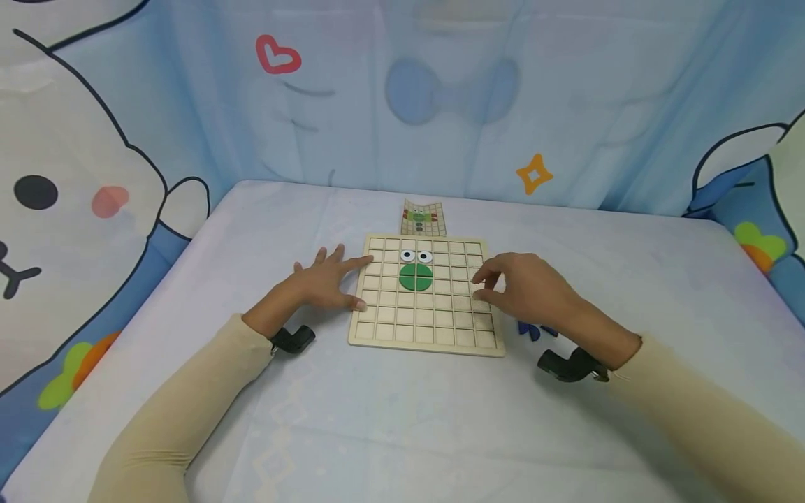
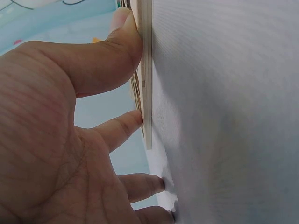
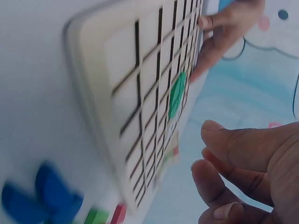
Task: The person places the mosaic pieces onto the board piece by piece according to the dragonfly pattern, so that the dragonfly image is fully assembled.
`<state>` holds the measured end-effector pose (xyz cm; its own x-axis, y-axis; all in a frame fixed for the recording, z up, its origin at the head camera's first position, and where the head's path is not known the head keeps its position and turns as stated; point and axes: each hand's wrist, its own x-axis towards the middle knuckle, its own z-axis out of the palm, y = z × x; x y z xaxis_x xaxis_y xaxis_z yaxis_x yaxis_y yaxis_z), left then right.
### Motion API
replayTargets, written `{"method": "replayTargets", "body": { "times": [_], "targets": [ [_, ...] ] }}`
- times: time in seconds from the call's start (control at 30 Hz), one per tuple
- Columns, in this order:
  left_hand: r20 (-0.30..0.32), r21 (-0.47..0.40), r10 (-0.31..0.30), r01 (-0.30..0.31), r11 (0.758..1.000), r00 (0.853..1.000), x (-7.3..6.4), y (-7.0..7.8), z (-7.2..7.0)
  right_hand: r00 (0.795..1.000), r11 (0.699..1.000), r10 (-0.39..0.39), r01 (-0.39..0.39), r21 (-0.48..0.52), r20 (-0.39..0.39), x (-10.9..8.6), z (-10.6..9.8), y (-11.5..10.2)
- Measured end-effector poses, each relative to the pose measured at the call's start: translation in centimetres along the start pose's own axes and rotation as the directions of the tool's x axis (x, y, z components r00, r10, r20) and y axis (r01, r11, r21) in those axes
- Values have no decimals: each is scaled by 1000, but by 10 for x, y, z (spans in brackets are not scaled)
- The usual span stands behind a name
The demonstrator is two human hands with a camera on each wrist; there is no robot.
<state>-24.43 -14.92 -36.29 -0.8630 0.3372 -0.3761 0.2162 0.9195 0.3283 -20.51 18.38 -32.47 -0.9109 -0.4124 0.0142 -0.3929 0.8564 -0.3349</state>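
Observation:
A wooden grid board lies on the table. On its upper middle, green quarter-round pieces form a circle, with two round eye pieces just above. My left hand is spread at the board's left side, thumb and a finger resting on its edge. My right hand hovers over the right side of the board, its fingers loosely bent. In the right wrist view, the thumb and fingertips are slightly apart and nothing shows between them.
Behind the board stands a small pattern card with a printed grid figure. Blue pieces lie on the table to the board's right, partly under my right wrist, with a green piece and a red piece near them.

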Motion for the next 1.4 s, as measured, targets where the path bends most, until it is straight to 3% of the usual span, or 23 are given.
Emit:
{"method": "replayTargets", "body": {
  "times": [0.33, 0.6, 0.9, 1.17, 1.4],
  "targets": [
    [13, -27, -20, 20, 999, 1000, -1, 0, -2, 982, 984, 174, -175, -7, -67, 7, -18, 76],
    [33, -47, -19, 21, 999, 999, 7, 8, -2, 973, 973, 231, -231, 16, 23, 11, -15, 125],
    [27, -19, -25, 25, 1000, 999, 9, 11, -1, 959, 960, 278, -279, 14, 55, 13, -11, 131],
    [41, 15, -65, 64, 998, 997, 8, 11, -6, 956, 958, 287, -288, 0, 65, 17, -7, 127],
    [69, 31, -62, 60, 998, 996, 6, 11, -10, 955, 957, 289, -288, -18, 73, 18, -5, 123]
  ]
}}
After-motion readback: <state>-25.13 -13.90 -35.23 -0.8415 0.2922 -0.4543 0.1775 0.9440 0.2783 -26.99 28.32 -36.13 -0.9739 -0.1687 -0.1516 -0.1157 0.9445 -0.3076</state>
